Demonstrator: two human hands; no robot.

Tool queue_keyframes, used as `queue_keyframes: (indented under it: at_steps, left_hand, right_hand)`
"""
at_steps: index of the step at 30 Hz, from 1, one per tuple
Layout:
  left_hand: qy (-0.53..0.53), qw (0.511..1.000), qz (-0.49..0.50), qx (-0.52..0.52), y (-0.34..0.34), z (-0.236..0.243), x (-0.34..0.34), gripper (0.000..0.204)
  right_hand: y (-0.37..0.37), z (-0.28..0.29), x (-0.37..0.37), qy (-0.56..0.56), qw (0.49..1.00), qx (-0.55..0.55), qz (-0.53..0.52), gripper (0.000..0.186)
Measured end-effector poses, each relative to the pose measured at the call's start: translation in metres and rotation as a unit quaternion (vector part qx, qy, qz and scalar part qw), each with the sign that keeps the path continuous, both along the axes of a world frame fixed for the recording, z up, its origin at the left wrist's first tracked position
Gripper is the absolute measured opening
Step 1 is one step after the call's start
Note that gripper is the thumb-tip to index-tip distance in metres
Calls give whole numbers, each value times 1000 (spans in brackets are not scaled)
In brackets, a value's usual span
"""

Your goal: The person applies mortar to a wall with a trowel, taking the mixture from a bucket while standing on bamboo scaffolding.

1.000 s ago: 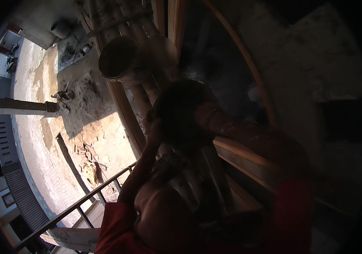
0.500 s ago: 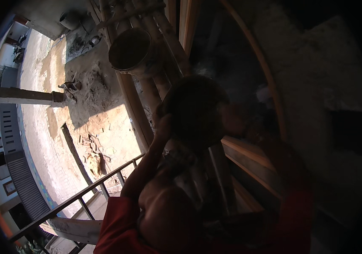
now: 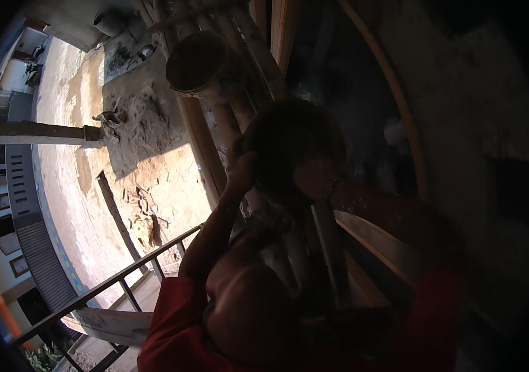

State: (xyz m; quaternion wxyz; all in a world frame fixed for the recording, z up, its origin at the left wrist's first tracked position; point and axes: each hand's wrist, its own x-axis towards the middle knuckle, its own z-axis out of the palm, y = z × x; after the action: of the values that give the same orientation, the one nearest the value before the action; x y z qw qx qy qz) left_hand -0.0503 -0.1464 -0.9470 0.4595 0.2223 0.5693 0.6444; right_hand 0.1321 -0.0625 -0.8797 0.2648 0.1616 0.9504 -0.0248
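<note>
A dark round tub or bucket (image 3: 277, 133) is held in front of me over the poles, its mouth facing me. My left hand (image 3: 241, 166) is closed round its left rim. My right hand (image 3: 315, 177) reaches into the mouth from the right. Deep shade hides its fingers, and I cannot make out anything in them. Wet-looking specks show on the right wrist and forearm. Farther off, to the left of the tub, stands another bucket (image 3: 220, 87) with a dark inside.
Beneath the buckets run several long round poles (image 3: 227, 124), like a scaffold deck. A wooden frame (image 3: 394, 93) borders dark glass on the right. At lower left is a metal railing (image 3: 125, 288). Far below lie a heap of sand (image 3: 144, 121) and scattered debris (image 3: 144, 208).
My right hand, blurred at the tub's right edge before, is now farther inside its mouth. My left hand keeps its hold on the rim. The whole view has shifted slightly.
</note>
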Motion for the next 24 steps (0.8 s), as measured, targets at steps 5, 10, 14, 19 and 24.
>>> queue_keyframes:
  at_steps: [5,10,14,19,24]
  left_hand:
    - [11,999,-12,41,-2,10,3,55]
    - [36,998,-57,-11,-14,18,1,66]
    - [56,995,-81,22,-38,24,3,67]
    - [191,970,-127,76,-50,-5,-2,68]
    - [170,977,-124,28,-52,-3,4,70]
  right_hand:
    - [51,37,19,46,999,-6,1,20]
    - [86,69,-10,10,996,-16,-88,20]
    - [57,22,-19,-57,988,36,-141,20]
    - [40,35,-28,-178,980,-60,-73,24]
    - [44,32,-26,-200,955,-200,-84,27]
